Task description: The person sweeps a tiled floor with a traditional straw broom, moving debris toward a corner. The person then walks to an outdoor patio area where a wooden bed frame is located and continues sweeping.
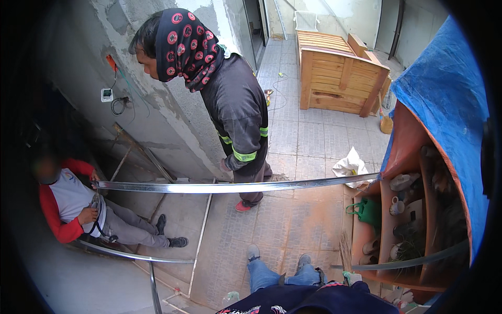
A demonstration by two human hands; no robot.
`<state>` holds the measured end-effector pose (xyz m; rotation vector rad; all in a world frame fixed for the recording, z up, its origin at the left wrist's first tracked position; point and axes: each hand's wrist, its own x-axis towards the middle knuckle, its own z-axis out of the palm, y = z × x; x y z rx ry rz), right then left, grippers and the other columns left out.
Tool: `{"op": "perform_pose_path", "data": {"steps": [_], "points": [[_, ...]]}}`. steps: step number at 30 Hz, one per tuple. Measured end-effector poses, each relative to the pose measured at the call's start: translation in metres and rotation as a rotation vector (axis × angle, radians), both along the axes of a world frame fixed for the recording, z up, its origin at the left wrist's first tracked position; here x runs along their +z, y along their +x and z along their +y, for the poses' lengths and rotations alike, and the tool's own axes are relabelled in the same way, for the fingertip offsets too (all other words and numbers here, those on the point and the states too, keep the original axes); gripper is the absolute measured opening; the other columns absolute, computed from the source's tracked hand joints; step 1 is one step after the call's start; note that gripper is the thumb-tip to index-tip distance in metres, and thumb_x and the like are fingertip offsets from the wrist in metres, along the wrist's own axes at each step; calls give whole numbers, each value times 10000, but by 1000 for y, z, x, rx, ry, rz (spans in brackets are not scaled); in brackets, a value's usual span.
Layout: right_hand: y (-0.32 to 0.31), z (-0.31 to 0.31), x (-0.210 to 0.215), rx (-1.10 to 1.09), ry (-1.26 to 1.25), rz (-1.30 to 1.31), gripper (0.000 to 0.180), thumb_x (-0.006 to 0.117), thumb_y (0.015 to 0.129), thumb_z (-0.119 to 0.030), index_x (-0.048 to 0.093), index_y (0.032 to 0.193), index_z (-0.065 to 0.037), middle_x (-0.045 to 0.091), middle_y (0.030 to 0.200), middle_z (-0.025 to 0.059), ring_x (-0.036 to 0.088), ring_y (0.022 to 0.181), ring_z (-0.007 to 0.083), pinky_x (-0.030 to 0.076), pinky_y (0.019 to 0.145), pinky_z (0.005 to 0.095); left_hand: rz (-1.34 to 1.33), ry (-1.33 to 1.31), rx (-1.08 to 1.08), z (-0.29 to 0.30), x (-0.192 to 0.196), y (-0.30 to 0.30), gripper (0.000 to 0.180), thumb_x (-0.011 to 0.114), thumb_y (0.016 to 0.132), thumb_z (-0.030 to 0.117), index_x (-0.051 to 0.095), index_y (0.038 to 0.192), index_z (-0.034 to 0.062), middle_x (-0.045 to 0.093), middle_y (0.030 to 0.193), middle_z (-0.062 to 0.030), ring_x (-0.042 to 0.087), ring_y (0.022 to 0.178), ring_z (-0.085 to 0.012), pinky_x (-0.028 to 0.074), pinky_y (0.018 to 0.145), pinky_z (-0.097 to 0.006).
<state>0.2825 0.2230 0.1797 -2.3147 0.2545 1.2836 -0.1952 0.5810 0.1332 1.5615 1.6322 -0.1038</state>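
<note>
Head view: wearer's R hand (355,277), seemingly in a pale greenish glove, is at the lower edge, R of centre, small & blurred; can't tell if its fingers are apart or clamped on anything. L hand is out of view, so can't tell its grip. Nearest the R hand: a slim, dull-grey metal strip (408,263) crossing in front of a reddish-brown open shelf unit (408,128), plus a brown straw broom (345,254). A long, shiny silver metal channel (235,187) spans mid-view, R end by the blue plastic tarp (444,78), L end at one hand of a co-worker (78,191) in a red-&-white top. A 2nd co-worker (235,110), dark jacket w/ yellow-green reflective bands, stands behind the channel near a grey concrete wall (78,78). Farther back: a slatted light-brown wooden frame (340,83); nearer, a crumpled white sack (351,163).
</note>
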Motion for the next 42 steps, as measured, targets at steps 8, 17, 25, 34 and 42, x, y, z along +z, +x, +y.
{"op": "perform_pose_path", "data": {"steps": [8, 17, 25, 34, 42], "points": [[-51, 48, -41, -200, 196, -169, 244, 753, 873, -217, 616, 923, -22, 580, 597, 179, 606, 453, 368, 533, 418, 544, 96, 131, -419, 150, 59, -5, 363, 686, 928, 430, 773, 1040, 96, 769, 955, -154, 741, 880, -337, 564, 771, -452], [-188, 33, -68, 27, -10, -480, 381, 674, 884, -444, 746, 924, -71, 710, 775, 167, 703, 702, 314, 534, 652, 475, -545, 519, -620, 228, 177, 128, 243, 748, 871, 170, 755, 1101, 92, 753, 1090, -116, 726, 990, -282, 570, 873, -373], [-294, -28, -163, 477, -396, -440, 387, 529, 950, -562, 748, 1010, -249, 732, 862, 179, 718, 894, 393, 522, 808, 525, -850, 439, -851, 212, 236, 187, 310, 732, 861, 151, 721, 1169, 111, 738, 1119, -94, 703, 1040, -307, 556, 928, -415], [-327, -6, -107, -18, -394, -527, 492, 703, 865, -492, 711, 754, -13, 705, 680, 171, 725, 645, 256, 553, 617, 416, -790, 334, -600, 251, 257, 189, 399, 642, 905, -35, 661, 1301, 2, 734, 1187, -118, 691, 1071, -172, 530, 953, -316], [-334, 58, -9, -543, -135, -331, 290, 782, 857, -293, 666, 853, -27, 613, 581, 94, 640, 469, 251, 508, 418, 417, -965, 232, -477, 282, 233, 226, 356, 673, 988, 72, 639, 1337, 9, 703, 1168, -121, 672, 1015, -165, 541, 891, -316]]}}
